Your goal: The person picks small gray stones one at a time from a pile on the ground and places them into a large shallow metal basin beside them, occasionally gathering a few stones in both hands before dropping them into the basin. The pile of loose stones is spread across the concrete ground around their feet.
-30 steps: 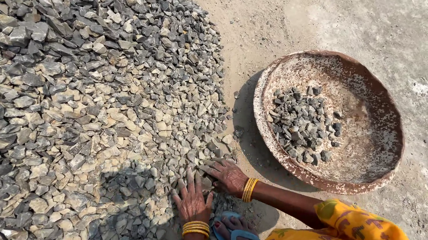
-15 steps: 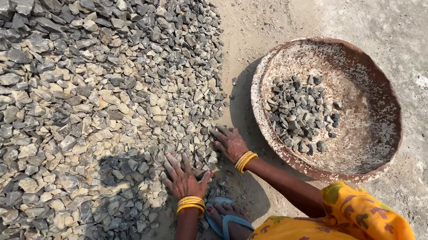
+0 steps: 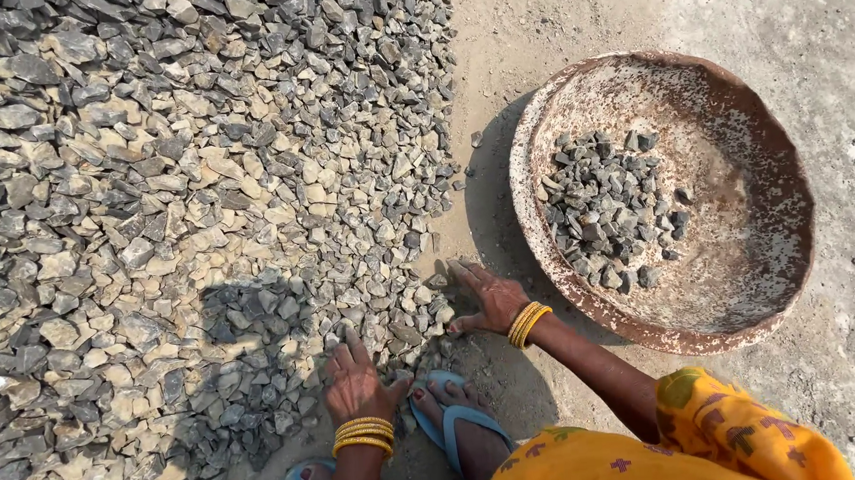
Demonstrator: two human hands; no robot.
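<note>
At the near edge of a wide heap of crushed stone (image 3: 175,208), seen from the head camera looking straight down, both of the person's hands lie flat on the gravel. The left hand (image 3: 355,383) rests palm down with its fingers spread and pointing away from the body, pressed onto grey and tan chips at the shadowed foot of the heap; it pinches nothing. The right hand (image 3: 490,299) lies a little farther out and to the right, also palm down with fingers spread over the stones at the heap's rim, where the chips thin out into bare sandy ground (image 3: 552,11); whether any chip is caught under its palm cannot be told. Each wrist carries a stack of yellow bangles (image 3: 364,435). Just beside the right hand, to its right, a round, rusty metal pan (image 3: 749,248) sits tilted on the ground, and a small pile of dark grey stones (image 3: 606,212) lies in its left half, apart from the big heap. Below the hands, a foot in a blue sandal (image 3: 455,423) stands on the dirt between the two forearms, and an orange patterned sleeve (image 3: 731,424) covers the right upper arm at the lower edge.
</note>
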